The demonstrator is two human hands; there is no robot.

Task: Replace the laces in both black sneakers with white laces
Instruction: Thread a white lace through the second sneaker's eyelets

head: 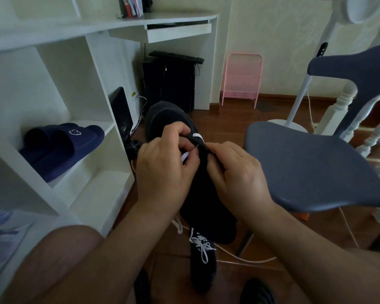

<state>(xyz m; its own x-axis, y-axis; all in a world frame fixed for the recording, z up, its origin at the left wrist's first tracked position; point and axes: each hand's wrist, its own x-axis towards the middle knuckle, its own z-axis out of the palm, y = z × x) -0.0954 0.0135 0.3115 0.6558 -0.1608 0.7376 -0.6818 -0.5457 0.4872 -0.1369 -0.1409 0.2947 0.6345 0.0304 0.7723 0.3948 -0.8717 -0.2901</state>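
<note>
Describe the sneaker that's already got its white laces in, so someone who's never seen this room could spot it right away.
Start at the grey-blue chair on the right and drop to the wooden floor in front of it. The finished sneaker lies there, below the sneaker being held in both hands. Its white laces are fully crisscrossed and tied; the held one shows only a little white lace.

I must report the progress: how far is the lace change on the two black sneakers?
Done, it seems: the sneaker on the floor already carries a tied white lace. In hand: both hands, left and right, hold the second sneaker and pinch its white lace near the lower eyelets. Left: the remaining eyelets and the knot.
</note>
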